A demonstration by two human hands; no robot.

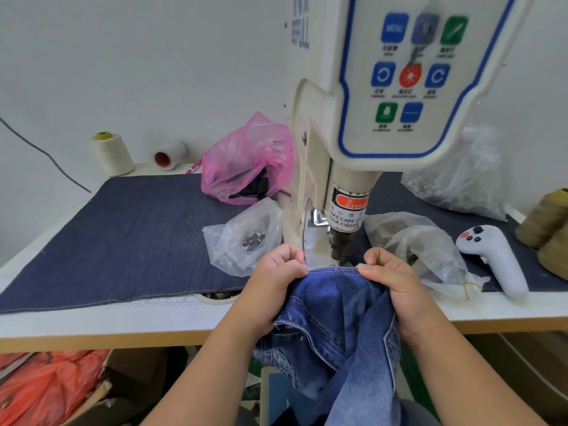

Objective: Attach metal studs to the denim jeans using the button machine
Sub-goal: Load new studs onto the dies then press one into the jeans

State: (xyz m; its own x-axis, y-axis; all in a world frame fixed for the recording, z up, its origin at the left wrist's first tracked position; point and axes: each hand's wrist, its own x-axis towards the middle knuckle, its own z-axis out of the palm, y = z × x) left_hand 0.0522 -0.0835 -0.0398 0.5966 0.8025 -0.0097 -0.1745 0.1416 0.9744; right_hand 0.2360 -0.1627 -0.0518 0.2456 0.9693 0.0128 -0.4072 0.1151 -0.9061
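Note:
Blue denim jeans [335, 305] hang over the table's front edge, their stitched top edge stretched just below the punch head [338, 247] of the white button machine [399, 87]. My left hand [276, 272] pinches that edge on the left, and my right hand [390, 272] pinches it on the right. A small red light dot sits on the denim edge between my hands. A clear bag of metal studs [246, 238] lies left of the machine, more clear bags [421, 244] lie right of it.
A dark denim mat [123, 235] covers the white table [92, 327]. A pink bag [249, 161] and two thread cones [112, 153] stand behind. A white handheld controller [495, 259] and olive thread cones [550, 229] are at right. Orange bags [46, 385] lie under the table.

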